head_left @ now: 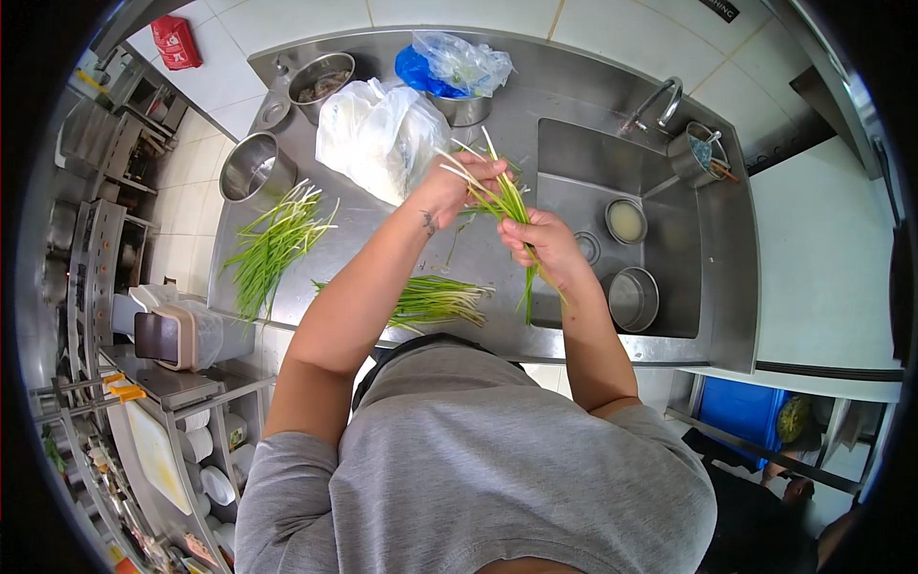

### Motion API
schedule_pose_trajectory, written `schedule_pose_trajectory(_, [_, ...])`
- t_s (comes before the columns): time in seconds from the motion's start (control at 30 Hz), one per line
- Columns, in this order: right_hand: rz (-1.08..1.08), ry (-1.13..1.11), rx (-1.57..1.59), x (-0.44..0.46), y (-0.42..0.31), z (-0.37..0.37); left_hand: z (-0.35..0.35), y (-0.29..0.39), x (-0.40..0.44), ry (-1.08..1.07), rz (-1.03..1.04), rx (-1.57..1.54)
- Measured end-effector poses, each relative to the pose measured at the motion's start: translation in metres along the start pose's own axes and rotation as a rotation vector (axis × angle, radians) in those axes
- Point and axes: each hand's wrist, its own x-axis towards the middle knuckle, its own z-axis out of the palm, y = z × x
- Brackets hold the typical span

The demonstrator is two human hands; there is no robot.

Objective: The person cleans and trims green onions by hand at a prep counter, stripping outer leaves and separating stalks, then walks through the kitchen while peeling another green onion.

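A small bunch of spring onions (pixel 510 201) is held above the steel counter, white ends pointing up and away, green tops hanging down. My right hand (pixel 550 247) is wrapped round the lower green part. At the white ends, my left hand (pixel 454 189) has its fingers closed on the stalks; its palm side is partly hidden. One pile of spring onions (pixel 435 301) lies on the counter near my body, partly behind my left forearm. Another pile of spring onions (pixel 277 244) is spread at the counter's left edge.
Behind my left hand stands a white plastic bag (pixel 368 134), with steel pots (pixel 258 170) to its left. On the right is a sink (pixel 583 177) holding two bowls, under a faucet (pixel 660 105). Another person's hand (pixel 798 490) shows at the lower right.
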Motion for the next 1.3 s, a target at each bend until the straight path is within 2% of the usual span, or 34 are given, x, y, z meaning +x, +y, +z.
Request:
schedule_pose_trajectory(0.07, [0.008,-0.008,0.001,-0.001,-0.002,0.002,-0.005,-0.005,0.004,0.010,0.023,0.004])
schedule_pose_trajectory(0.17, [-0.010,0.003,-0.014,0.000,0.000,0.005,0.002,-0.001,-0.001,0.157,0.093,0.084])
schedule_pose_trajectory(0.37, [-0.003,-0.001,-0.055,-0.001,0.001,0.006,0.003,0.003,-0.002,0.133,0.118,-0.065])
schedule_pose_trajectory(0.47, [0.004,0.032,-0.126,-0.004,0.000,0.009,0.000,0.011,-0.007,0.042,0.127,-0.104])
schedule_pose_trajectory(0.57, [-0.006,0.024,-0.100,-0.005,0.000,0.008,0.009,0.018,-0.014,0.008,0.060,-0.038])
schedule_pose_trajectory(0.67, [-0.011,0.010,-0.114,-0.004,-0.001,0.008,0.005,0.012,-0.012,-0.018,0.076,0.011])
schedule_pose_trajectory(0.97, [-0.017,0.035,-0.164,-0.003,-0.006,0.010,0.000,0.019,-0.003,0.103,0.132,-0.031])
schedule_pose_trajectory(1.17, [-0.028,0.045,-0.204,-0.004,-0.009,0.009,-0.004,0.027,0.001,0.149,0.090,-0.063])
schedule_pose_trajectory(1.3, [-0.027,0.069,-0.262,-0.006,-0.010,0.007,-0.013,0.026,0.010,0.273,0.136,-0.087])
